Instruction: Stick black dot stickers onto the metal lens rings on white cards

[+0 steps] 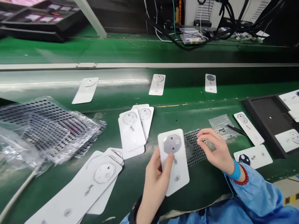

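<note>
My left hand point(155, 183) grips a white rectangular card point(181, 174) upright at its lower edge, with a silver octagonal disc point(172, 144) on its upper end. My right hand point(216, 147) curls over a black perforated sheet point(192, 147), its fingertips on or just above the sheet. A small clear round film point(188, 149) lies by those fingers, and I cannot tell whether they pinch anything. Beyond that hand, a pair of black-tipped tweezers point(237, 130) rests on a clear dotted sheet point(221, 127). A blue sleeve and a red bead bracelet point(243, 175) mark my right wrist.
Stacks of white cards lie at centre point(132, 130) and lower left point(93, 183). A plastic bag of perforated sheets point(49, 130) sits on the left. Several cards point(158, 84) lie on the green belt behind. A black tray point(263, 109) stands right, with cables beyond.
</note>
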`<action>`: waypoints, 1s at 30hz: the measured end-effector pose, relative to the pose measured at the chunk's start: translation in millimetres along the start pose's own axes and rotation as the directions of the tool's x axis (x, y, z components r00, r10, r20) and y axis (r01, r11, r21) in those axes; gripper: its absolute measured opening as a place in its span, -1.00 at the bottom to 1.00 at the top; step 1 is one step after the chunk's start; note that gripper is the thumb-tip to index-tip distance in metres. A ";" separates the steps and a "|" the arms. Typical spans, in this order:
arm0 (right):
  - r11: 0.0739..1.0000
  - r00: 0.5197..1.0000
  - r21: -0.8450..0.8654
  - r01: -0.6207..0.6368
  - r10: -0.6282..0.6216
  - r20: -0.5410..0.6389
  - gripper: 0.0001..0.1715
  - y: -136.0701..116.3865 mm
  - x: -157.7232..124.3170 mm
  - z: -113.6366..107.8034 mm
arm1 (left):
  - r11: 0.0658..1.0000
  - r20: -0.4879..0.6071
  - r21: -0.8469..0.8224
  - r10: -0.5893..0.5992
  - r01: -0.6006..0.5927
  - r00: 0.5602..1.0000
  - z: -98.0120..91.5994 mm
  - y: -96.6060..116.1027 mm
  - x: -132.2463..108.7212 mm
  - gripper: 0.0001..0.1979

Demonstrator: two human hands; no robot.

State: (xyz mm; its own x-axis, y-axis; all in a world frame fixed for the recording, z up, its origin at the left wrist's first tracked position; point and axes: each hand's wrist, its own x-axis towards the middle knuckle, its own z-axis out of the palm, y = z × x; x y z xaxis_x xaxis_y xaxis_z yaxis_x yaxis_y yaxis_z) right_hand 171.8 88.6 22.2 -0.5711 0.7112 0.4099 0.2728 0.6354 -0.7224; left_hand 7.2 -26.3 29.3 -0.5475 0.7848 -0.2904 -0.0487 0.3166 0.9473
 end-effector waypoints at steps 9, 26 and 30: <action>0.976 0.974 -0.074 0.204 -0.209 -0.083 -0.79 -38.7 6.0 8.0 | 0.993 0.218 -0.061 0.116 -0.105 0.969 28.5 15.7 -26.7 -0.81; 0.808 0.938 0.477 -0.346 0.295 0.179 -0.70 -43.1 8.8 -9.4 | 0.878 0.284 0.155 0.399 -0.453 0.872 25.7 17.2 -28.0 -0.86; 0.833 0.937 0.430 -0.348 0.323 0.132 -0.71 -44.8 4.7 -6.5 | 0.862 0.279 0.144 0.436 -0.486 0.856 22.8 18.5 -25.2 -0.85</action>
State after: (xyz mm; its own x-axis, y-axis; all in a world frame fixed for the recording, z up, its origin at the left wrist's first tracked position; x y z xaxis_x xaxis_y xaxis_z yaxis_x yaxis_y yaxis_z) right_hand 161.9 65.4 60.1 -0.5490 0.8323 0.0772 0.0931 0.1527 -0.9839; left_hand 39.1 -28.1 51.1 -0.2570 0.9580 0.1273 0.3449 -0.0321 0.9381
